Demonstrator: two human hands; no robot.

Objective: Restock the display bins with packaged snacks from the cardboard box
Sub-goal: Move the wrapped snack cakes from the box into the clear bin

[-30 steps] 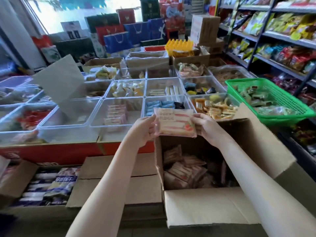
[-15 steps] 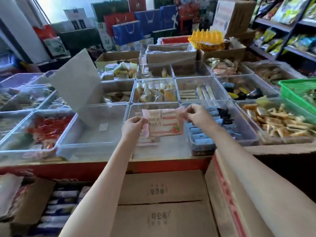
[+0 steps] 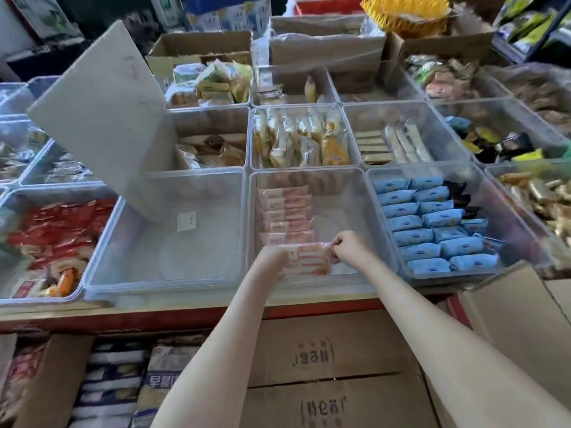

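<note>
Both my hands hold one pink-and-white snack packet (image 3: 307, 260) low inside a clear display bin (image 3: 355, 193) at the front middle. My left hand (image 3: 272, 261) grips its left end and my right hand (image 3: 347, 247) pinches its right end. Behind the packet, a row of matching pink packets (image 3: 285, 213) stands along the bin's left side. Only a flap of the open cardboard box (image 3: 509, 310) shows at the lower right; its inside is out of view.
A clear bin (image 3: 173, 239) to the left holds only a small label, with a grey lid (image 3: 102, 109) leaning over it. Blue packets (image 3: 432, 223) fill the right bin, red ones (image 3: 55, 230) the far left. Closed cartons (image 3: 327, 366) sit below the counter edge.
My hands carried the pink packet from above the open box, forward and down into the front middle bin. The view swung left and down, so the box interior left the frame.
</note>
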